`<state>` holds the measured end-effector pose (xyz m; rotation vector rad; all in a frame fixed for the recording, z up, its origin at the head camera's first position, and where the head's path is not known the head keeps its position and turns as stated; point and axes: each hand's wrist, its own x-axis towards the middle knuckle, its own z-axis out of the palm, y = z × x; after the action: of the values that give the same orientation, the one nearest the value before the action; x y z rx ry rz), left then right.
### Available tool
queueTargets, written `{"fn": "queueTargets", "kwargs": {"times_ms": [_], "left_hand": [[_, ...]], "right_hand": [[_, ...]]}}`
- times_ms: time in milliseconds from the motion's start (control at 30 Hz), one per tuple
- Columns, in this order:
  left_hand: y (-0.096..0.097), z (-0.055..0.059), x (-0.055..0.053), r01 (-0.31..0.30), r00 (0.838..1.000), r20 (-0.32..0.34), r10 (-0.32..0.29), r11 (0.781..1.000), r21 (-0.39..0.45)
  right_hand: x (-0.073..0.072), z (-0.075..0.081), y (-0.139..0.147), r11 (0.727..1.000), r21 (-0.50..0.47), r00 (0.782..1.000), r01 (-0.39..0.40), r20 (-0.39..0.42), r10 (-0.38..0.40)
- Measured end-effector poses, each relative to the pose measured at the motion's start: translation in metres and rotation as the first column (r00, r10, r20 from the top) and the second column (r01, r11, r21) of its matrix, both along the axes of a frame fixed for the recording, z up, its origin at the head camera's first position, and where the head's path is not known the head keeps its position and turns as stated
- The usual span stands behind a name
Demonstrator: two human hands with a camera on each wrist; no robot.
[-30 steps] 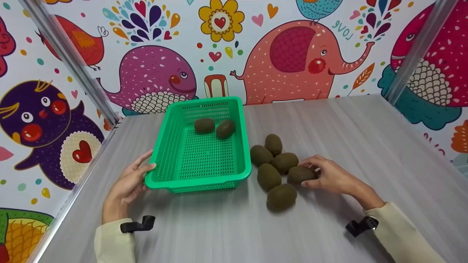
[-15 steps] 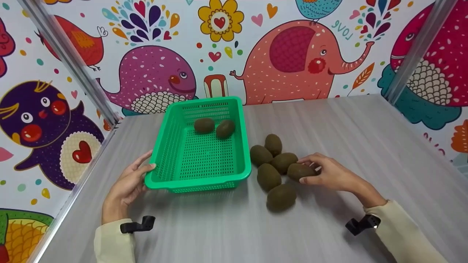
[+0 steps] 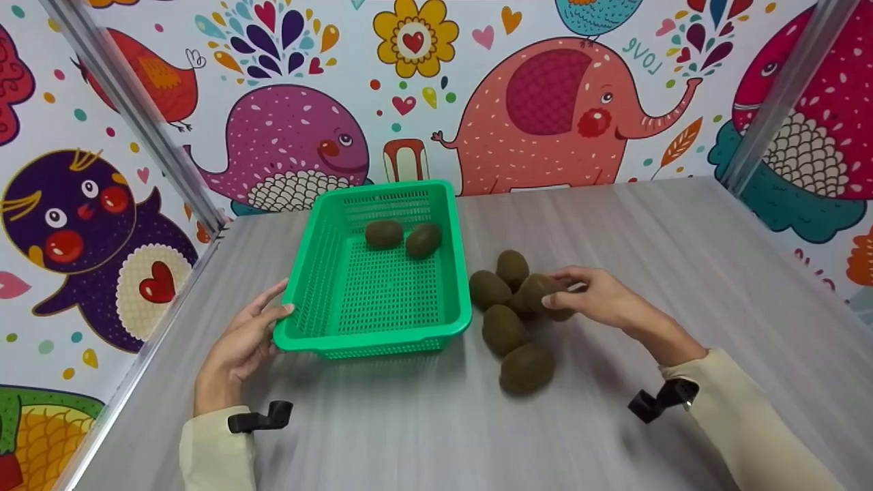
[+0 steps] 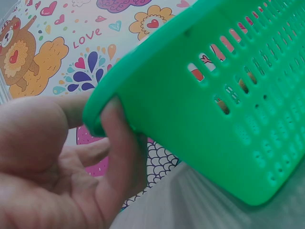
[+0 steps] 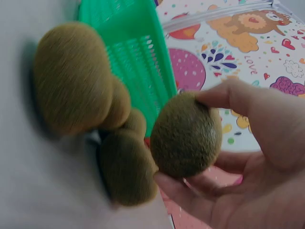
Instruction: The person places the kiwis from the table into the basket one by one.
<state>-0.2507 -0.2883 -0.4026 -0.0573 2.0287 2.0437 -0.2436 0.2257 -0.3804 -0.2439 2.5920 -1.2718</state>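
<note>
My right hand (image 3: 600,298) pinches a brown kiwi (image 5: 187,135) between thumb and fingers, lifted over the others. In the head view that kiwi overlaps another one behind it. Several more kiwis (image 3: 503,330) lie close together on the table, right of a green plastic basket (image 3: 372,341). Inside the basket, toward its far end, rest two kiwis (image 3: 384,234). My left hand (image 3: 247,339) grips the basket's near left corner; the left wrist view shows thumb and fingers on either side of the rim (image 4: 102,102).
The grey table (image 3: 655,245) extends right of the kiwis and in front of the basket. A cartoon-printed wall (image 3: 423,102) stands behind it, with metal posts (image 3: 784,102) at the corners.
The right hand has raised the kiwi off the table and carried it up and left, over the neighbouring kiwi. The left hand and basket stay in place.
</note>
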Motion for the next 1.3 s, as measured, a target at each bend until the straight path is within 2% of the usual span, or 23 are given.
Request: {"fn": "queueTargets", "kwargs": {"times_ms": [200,367,567,833,967,1033,1200,1300], "left_hand": [[0.001,0.0,-0.001,-0.009,1.0,0.007,0.009,1.0,-0.001],[0.001,0.0,-0.001,-0.003,1.0,0.009,0.003,1.0,-0.003],[0.0,0.0,0.0,0.022,1.0,0.004,-0.022,1.0,-0.001],[-0.002,0.0,0.0,0.012,1.0,0.011,-0.012,1.0,0.005],[-0.003,0.0,0.001,0.016,1.0,0.006,-0.016,1.0,0.006],[-0.003,0.0,0.001,0.019,1.0,0.004,-0.019,1.0,0.01],[-0.002,-0.001,0.001,0.029,1.0,0.004,-0.029,0.999,0.022],[-0.001,0.0,0.0,0.023,1.0,0.007,-0.023,1.0,0.021]], "right_hand": [[-0.009,0.015,-0.014,0.989,-0.134,0.993,0.057,0.114,-0.042],[-0.014,0.026,-0.027,0.955,-0.278,0.985,0.1,0.166,-0.055],[-0.021,0.038,-0.046,0.88,-0.446,0.976,0.162,0.204,-0.076],[-0.034,0.048,-0.07,0.803,-0.585,0.968,0.116,0.246,0.039],[-0.039,0.053,-0.085,0.741,-0.66,0.96,0.125,0.268,0.077],[-0.04,0.055,-0.093,0.702,-0.699,0.953,0.135,0.285,0.1],[-0.043,0.057,-0.111,0.617,-0.768,0.928,0.171,0.336,0.161],[-0.044,0.055,-0.119,0.577,-0.796,0.914,0.184,0.354,0.198]]}}
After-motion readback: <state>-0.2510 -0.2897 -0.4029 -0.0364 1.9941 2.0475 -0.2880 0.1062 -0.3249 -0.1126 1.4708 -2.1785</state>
